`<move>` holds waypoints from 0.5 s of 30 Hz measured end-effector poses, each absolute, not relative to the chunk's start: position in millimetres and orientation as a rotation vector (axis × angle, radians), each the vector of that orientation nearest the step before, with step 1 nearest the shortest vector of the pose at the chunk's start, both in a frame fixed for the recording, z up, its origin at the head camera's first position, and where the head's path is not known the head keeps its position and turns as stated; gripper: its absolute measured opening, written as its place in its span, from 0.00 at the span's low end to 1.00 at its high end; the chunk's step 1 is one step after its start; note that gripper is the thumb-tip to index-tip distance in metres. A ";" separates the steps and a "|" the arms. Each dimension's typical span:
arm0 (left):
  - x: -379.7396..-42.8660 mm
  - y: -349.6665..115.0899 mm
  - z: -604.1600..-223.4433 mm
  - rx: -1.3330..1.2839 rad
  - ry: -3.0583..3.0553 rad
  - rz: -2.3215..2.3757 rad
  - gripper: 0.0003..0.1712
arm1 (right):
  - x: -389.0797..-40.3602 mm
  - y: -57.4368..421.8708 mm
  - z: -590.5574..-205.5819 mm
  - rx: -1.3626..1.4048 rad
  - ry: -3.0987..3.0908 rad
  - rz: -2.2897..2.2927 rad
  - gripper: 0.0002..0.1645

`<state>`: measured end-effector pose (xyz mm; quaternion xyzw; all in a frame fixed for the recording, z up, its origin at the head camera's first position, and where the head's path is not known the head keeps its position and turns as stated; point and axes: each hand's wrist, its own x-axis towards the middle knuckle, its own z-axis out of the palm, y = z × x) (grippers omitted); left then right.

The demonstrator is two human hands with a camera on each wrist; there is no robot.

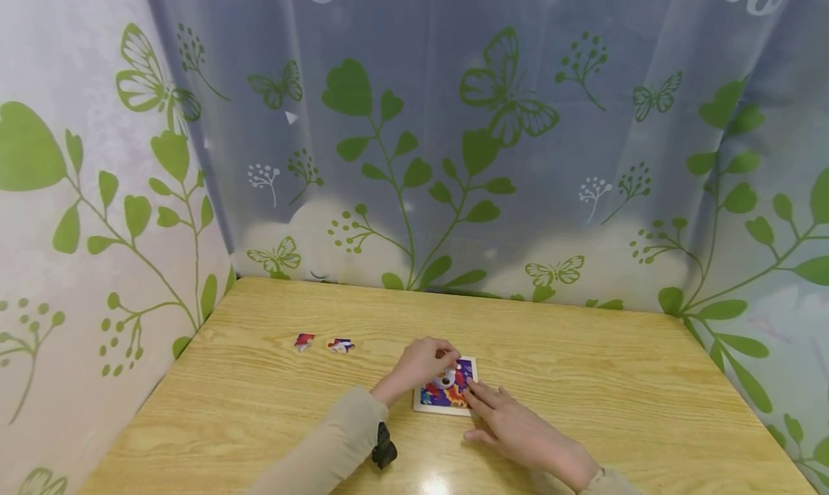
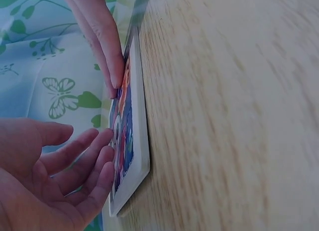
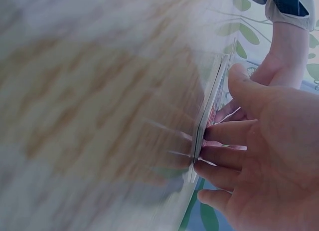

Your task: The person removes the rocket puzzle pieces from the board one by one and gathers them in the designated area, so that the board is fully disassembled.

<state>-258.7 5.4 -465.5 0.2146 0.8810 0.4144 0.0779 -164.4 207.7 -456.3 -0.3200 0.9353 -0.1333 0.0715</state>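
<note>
A small jigsaw puzzle (image 1: 447, 411) with a pale frame and a purple, red and orange picture lies flat on the table. My left hand (image 1: 421, 364) is over its upper left part. In the left wrist view, that hand's fingertips (image 2: 105, 153) touch the picture, and its thumb stands apart from them. From the right, my right hand (image 1: 514, 423) rests straight fingers on the puzzle's right side. The right wrist view shows those fingers (image 3: 224, 153) at the board's edge, with the left hand partly hidden behind.
Two loose puzzle pieces, one red and purple (image 1: 304, 342) and one purple and white (image 1: 340, 346), lie on the wooden table (image 1: 246, 409) to the left. A patterned curtain (image 1: 427, 157) hangs behind the table and along both sides.
</note>
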 end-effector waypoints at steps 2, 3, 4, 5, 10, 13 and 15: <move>-258.1 5.9 -465.0 0.644 2.643 1.245 0.15 | -164.8 207.5 -456.6 -0.960 2.810 -0.394 0.43; -257.8 6.1 -464.6 0.647 2.643 1.247 0.15 | -164.9 207.5 -456.7 -0.959 2.809 -0.392 0.43; -257.6 6.1 -464.4 0.649 2.643 1.250 0.15 | -165.1 207.4 -456.9 -0.960 2.811 -0.387 0.43; -257.4 6.1 -464.2 0.653 2.644 1.252 0.15 | -165.2 207.3 -457.2 -0.960 2.813 -0.384 0.43; -256.5 5.7 -463.6 0.663 2.628 1.281 0.15 | -165.4 206.8 -458.6 -0.969 2.831 -0.363 0.42; -256.4 5.6 -463.2 0.659 2.615 1.296 0.16 | -165.2 206.6 -458.6 -0.971 2.832 -0.365 0.42; -256.4 5.6 -462.7 0.656 2.615 1.298 0.17 | -165.2 206.6 -458.3 -0.970 2.829 -0.371 0.42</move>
